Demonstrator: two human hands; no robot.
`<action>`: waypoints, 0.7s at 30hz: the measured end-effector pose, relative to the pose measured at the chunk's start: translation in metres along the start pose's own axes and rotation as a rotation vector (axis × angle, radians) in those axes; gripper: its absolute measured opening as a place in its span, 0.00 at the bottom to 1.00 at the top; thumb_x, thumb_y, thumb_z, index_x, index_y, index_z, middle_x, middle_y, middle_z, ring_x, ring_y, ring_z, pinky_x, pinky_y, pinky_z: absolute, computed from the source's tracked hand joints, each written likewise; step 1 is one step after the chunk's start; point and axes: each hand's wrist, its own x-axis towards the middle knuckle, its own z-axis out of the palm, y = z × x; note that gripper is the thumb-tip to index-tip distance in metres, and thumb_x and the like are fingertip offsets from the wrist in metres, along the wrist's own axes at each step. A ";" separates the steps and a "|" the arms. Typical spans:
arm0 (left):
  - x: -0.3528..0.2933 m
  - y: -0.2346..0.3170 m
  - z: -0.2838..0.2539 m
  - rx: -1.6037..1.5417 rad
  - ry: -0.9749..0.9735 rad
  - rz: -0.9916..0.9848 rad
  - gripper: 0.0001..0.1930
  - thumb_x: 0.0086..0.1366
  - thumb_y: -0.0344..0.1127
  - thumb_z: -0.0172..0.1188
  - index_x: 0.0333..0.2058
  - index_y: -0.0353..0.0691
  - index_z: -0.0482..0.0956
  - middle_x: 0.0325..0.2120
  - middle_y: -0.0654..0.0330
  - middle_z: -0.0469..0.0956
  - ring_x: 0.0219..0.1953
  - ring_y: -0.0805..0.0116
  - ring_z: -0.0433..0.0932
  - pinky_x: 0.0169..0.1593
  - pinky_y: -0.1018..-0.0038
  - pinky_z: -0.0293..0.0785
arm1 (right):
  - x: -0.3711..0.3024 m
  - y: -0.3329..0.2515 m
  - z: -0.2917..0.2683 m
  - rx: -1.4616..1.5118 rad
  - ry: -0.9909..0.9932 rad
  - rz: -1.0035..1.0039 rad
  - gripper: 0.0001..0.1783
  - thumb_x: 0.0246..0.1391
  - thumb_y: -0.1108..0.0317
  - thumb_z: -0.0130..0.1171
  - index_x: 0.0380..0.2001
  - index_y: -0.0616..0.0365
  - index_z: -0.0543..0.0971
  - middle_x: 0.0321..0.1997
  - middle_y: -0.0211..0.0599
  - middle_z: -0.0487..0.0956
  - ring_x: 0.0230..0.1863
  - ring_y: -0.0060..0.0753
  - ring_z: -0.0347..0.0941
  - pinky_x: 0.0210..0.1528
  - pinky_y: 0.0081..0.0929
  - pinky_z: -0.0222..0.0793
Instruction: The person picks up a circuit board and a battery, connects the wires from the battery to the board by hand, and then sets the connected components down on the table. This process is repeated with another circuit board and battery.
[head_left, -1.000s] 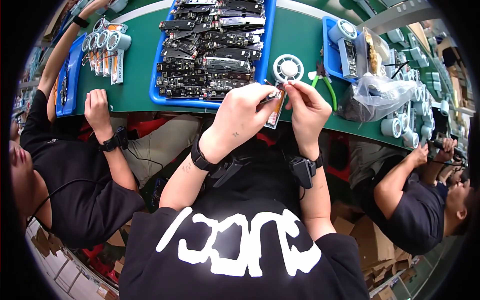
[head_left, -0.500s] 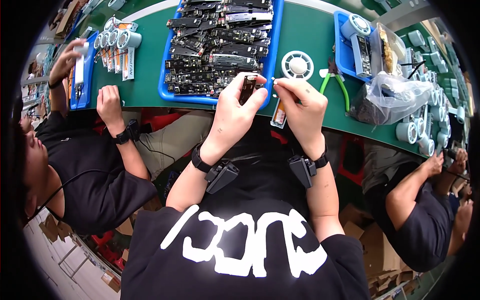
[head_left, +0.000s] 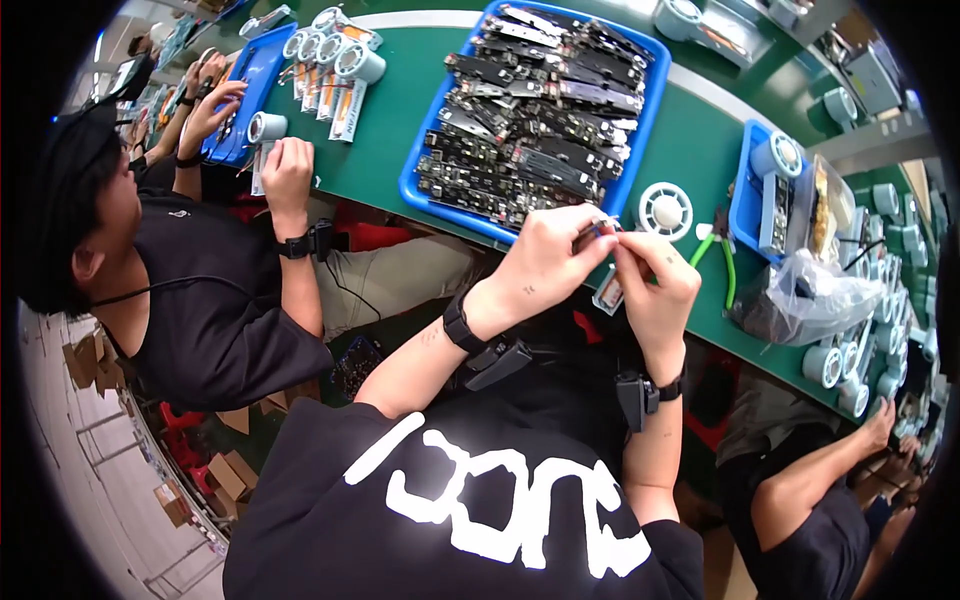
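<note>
My left hand [head_left: 548, 257] and my right hand [head_left: 660, 285] meet just in front of the blue tray [head_left: 415, 160]. The left fingers are closed round a small dark circuit board, now mostly hidden by the fingers. Against it, the right thumb and forefinger pinch together; what they hold is too small to make out. Below the fingertips, a narrow pale casing [head_left: 608, 292] with a battery-like insert shows at the table edge. Many dark circuit boards [head_left: 540, 115] lie piled in the tray. A round white fan part [head_left: 665, 211] rests beyond my right hand.
Green-handled cutters [head_left: 728, 268] lie right of the fan part. Farther right are a small blue tray [head_left: 743, 213], a clear plastic bag [head_left: 812, 298] and several pale fans [head_left: 824, 366]. Several handheld fans [head_left: 350, 75] lie at the left, near a co-worker's hand [head_left: 290, 172].
My hands have come together, and the board in my left hand has become mostly hidden. The view has shifted, so the table things appear farther right. The co-worker's hand at the left is now beside a fan.
</note>
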 end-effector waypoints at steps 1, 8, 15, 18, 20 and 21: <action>-0.002 -0.001 -0.002 0.011 0.030 0.006 0.07 0.64 0.31 0.65 0.36 0.33 0.82 0.22 0.63 0.78 0.24 0.79 0.71 0.29 0.78 0.68 | 0.000 -0.001 -0.002 0.015 -0.013 -0.025 0.06 0.51 0.81 0.67 0.34 0.63 0.83 0.30 0.36 0.83 0.24 0.21 0.74 0.28 0.19 0.68; -0.012 -0.007 0.004 -0.324 0.099 0.117 0.16 0.70 0.33 0.56 0.53 0.35 0.76 0.27 0.58 0.79 0.29 0.76 0.75 0.34 0.76 0.71 | -0.001 -0.010 -0.004 -0.083 -0.083 0.028 0.04 0.55 0.80 0.65 0.35 0.63 0.82 0.29 0.36 0.81 0.25 0.23 0.75 0.29 0.21 0.70; -0.020 0.000 0.007 -0.523 0.067 -0.055 0.19 0.75 0.32 0.49 0.61 0.36 0.70 0.28 0.62 0.76 0.29 0.79 0.77 0.35 0.78 0.73 | -0.014 0.008 -0.001 -0.181 -0.004 0.075 0.04 0.59 0.79 0.62 0.38 0.65 0.80 0.30 0.36 0.82 0.29 0.22 0.76 0.35 0.21 0.72; -0.023 0.000 -0.002 -0.585 -0.067 -0.188 0.19 0.75 0.32 0.48 0.62 0.38 0.69 0.27 0.63 0.74 0.25 0.81 0.75 0.30 0.80 0.72 | -0.017 0.012 -0.003 -0.222 -0.005 0.075 0.04 0.60 0.78 0.62 0.38 0.65 0.79 0.31 0.36 0.83 0.30 0.21 0.77 0.36 0.20 0.73; -0.021 0.003 -0.010 -0.632 -0.180 -0.263 0.19 0.76 0.32 0.48 0.63 0.39 0.69 0.27 0.64 0.74 0.23 0.82 0.74 0.27 0.81 0.72 | -0.020 0.009 -0.005 -0.219 0.010 0.082 0.04 0.60 0.79 0.62 0.38 0.65 0.80 0.31 0.37 0.83 0.30 0.22 0.77 0.35 0.20 0.73; -0.019 0.003 -0.011 -0.702 -0.184 -0.312 0.19 0.76 0.33 0.49 0.63 0.40 0.69 0.28 0.64 0.73 0.20 0.83 0.72 0.23 0.82 0.70 | -0.022 0.005 -0.007 -0.229 0.025 0.096 0.04 0.59 0.79 0.63 0.38 0.64 0.80 0.31 0.37 0.83 0.30 0.22 0.77 0.35 0.19 0.73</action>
